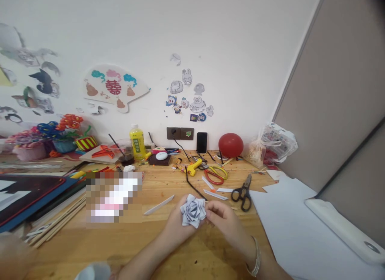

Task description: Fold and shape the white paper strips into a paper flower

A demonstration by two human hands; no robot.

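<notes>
A folded white-and-grey paper flower [194, 211] lies in my left hand [176, 222], which cups it from behind and below. The flower hides most of that hand's fingers. At the flower's right edge, my right hand [224, 219] pinches an outer petal between thumb and forefinger; the wrist wears a bracelet. Just beyond my hands lie white paper strips [215, 195], with another strip [159, 204] to the left. Black-handled scissors [243, 193] rest to the right, and a black cord or stem [194, 185] runs close behind the flower.
A yellow glue gun [194, 167] and red-and-yellow-handled scissors [218, 173] lie farther back. Behind them are a red balloon [231, 145], a phone [201, 142] and a yellow bottle [137, 143]. White sheets [288, 224] cover the right side; wooden sticks [61, 220] lie left.
</notes>
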